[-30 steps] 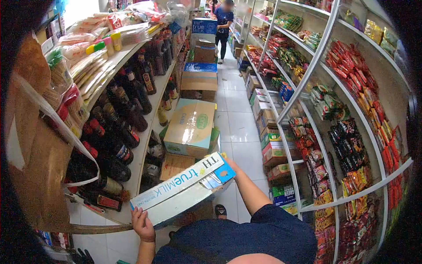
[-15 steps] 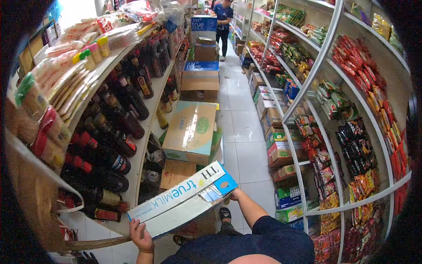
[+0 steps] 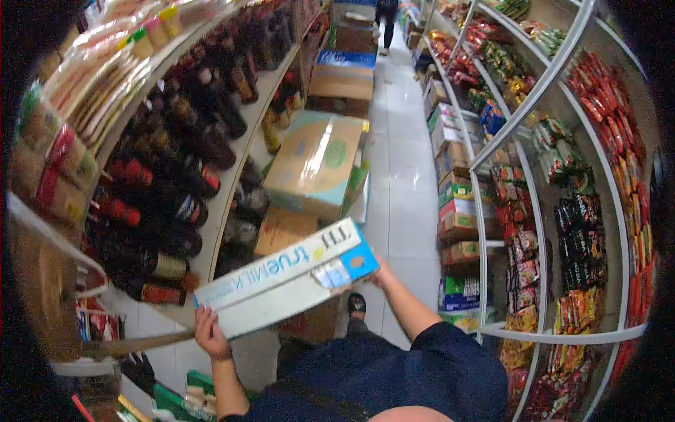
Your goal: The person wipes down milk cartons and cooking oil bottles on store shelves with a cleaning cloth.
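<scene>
i hold a long white and blue milk carton case [image 3: 285, 287] in front of my chest, tilted so its right end sits higher than its left. my left hand [image 3: 209, 336] is closed around the near left corner from underneath, fingers curled on the lower edge. my right hand [image 3: 378, 276] is pressed against the right end of the case; most of it is hidden behind the cardboard, so i cannot tell how the fingers lie, only that it bears on that end.

just beyond the case, on the floor, stands a pale cardboard box with a green mark [image 3: 316, 165], and a plain brown box [image 3: 283, 229] lies nearer, just under the case's far edge. to my left a white shelf [image 3: 232, 186] carries rows of dark bottles [image 3: 176, 176] with red caps. to my right, wire-framed racks hold red and black snack packets [image 3: 583, 239], with small boxes [image 3: 457, 211] stacked at floor level. the white tiled aisle floor [image 3: 404, 183] runs away between them, and far up it a person's legs [image 3: 387, 17] show near more boxes.
</scene>
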